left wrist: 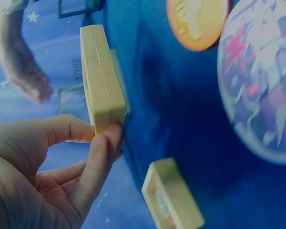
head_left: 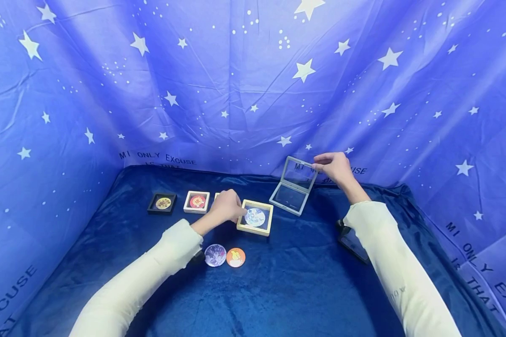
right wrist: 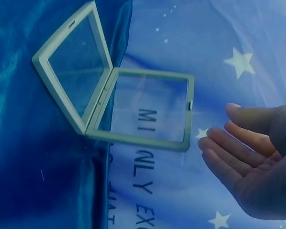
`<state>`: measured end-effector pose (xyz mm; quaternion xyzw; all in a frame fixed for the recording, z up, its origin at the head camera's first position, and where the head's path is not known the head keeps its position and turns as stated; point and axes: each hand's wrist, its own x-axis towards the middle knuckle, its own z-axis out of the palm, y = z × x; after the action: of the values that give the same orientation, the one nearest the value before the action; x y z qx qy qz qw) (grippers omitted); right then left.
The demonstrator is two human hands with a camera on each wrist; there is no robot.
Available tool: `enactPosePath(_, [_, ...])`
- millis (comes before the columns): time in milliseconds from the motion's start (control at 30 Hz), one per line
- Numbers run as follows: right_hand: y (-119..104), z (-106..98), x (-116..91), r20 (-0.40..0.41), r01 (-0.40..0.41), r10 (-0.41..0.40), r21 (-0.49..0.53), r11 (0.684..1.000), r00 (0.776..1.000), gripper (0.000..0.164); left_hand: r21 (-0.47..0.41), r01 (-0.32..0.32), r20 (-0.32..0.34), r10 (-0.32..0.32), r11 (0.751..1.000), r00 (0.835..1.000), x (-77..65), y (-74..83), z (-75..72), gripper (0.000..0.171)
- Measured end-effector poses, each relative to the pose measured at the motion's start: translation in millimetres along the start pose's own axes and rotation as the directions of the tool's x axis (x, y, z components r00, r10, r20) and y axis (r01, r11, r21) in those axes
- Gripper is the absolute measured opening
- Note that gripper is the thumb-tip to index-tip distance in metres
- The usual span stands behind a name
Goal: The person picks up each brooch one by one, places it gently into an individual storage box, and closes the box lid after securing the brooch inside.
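Observation:
My left hand [head_left: 225,206] pinches a pale yellow display frame [head_left: 253,231] by its edge, thumb and fingertips at one corner in the left wrist view. Inside that frame sits a round blue-and-white badge [head_left: 255,217]. At the back, a pale grey-white display frame [head_left: 295,187] stands unfolded on its hinge, its clear film showing the curtain behind. Beside its raised half is my right hand [head_left: 335,166]; the right wrist view shows the fingers [right wrist: 229,160] loosely extended, with a gap between them and the frame.
To the left stand a black frame [head_left: 160,213] with a yellowish badge, a white frame [head_left: 196,211] with a red badge, and a pale frame [head_left: 217,198] mostly hidden by my left hand. Purple [head_left: 215,255] and orange [head_left: 235,257] badges lie in front. A dark flat object [head_left: 355,247] is partly under the right sleeve.

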<state>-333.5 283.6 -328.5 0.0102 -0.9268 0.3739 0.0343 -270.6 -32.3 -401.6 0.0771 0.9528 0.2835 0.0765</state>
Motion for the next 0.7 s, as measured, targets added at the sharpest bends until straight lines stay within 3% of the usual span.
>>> enactPosePath(133, [3.8,-0.6,4.6,0.006,-0.032,0.032,0.015,0.999,0.999,0.039,0.005,-0.021,-0.074,0.021,1.0,0.997,-2.3,-6.5,-17.1,0.017])
enactPosePath(267, [9.9,1.0,9.5,0.023,-0.051,0.051,0.023,0.998,0.998,0.043,-0.009,-0.02,-0.106,0.019,1.0,0.994,-6.7,-15.0,-37.2,0.015])
enactPosePath(467, [17.7,6.1,12.8,0.047,-0.073,0.072,0.014,0.997,0.996,0.046,-0.05,0.015,-0.109,-0.021,0.999,0.994,-17.2,-34.7,-68.1,0.017])
enactPosePath(700, [24.6,10.5,14.2,0.058,-0.091,0.09,0.016,0.996,0.994,0.043,-0.007,0.095,-0.075,-0.095,0.995,0.993,-29.0,-65.4,-94.9,0.025])
